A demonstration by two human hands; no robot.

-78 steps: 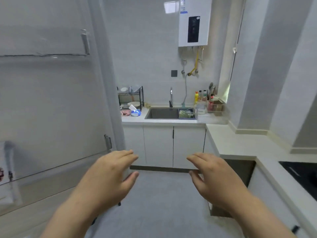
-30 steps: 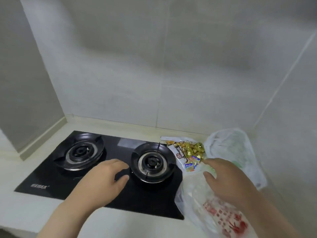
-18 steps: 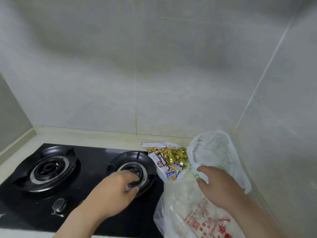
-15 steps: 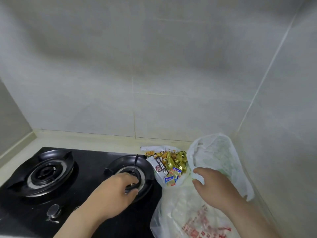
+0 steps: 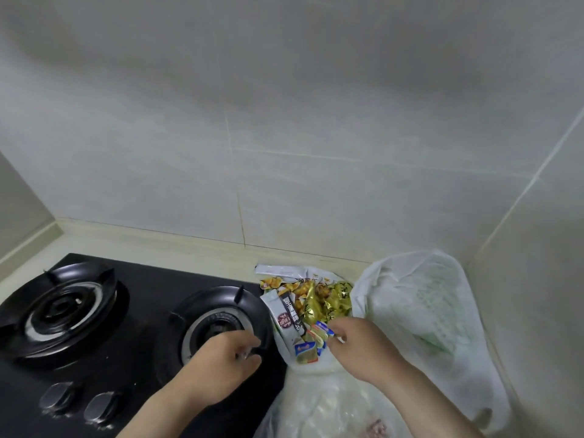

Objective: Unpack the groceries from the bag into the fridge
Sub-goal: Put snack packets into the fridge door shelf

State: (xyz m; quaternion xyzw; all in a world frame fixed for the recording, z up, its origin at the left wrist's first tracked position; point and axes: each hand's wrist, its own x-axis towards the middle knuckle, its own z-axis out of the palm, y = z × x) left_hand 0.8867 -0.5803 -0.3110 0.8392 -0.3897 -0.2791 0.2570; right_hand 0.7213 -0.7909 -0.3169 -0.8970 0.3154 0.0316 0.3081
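A white plastic grocery bag [image 5: 420, 311] lies open on the counter in the corner, right of the hob. At its mouth lie gold snack packs [image 5: 328, 298], a grey-white pack with dark print [image 5: 287, 317] and several small blue-and-yellow packets [image 5: 305, 347]. My right hand [image 5: 363, 349] reaches into the mouth, and its fingertips pinch one small blue packet. My left hand [image 5: 218, 368] hovers over the right burner's near edge, fingers and thumb curled toward each other. Whether it holds the bag's edge is unclear. The fridge is out of view.
A black glass gas hob [image 5: 142, 311] fills the lower left, with a left burner [image 5: 63, 308], a right burner [image 5: 215, 317] and two knobs [image 5: 60, 396]. Tiled walls close the back and right. A strip of pale counter [image 5: 158, 248] runs behind the hob.
My view swung from the sink and cabinets to the hob and bag. My right hand moved left from the bag's rim onto the small packets. My left hand stayed by the right burner.
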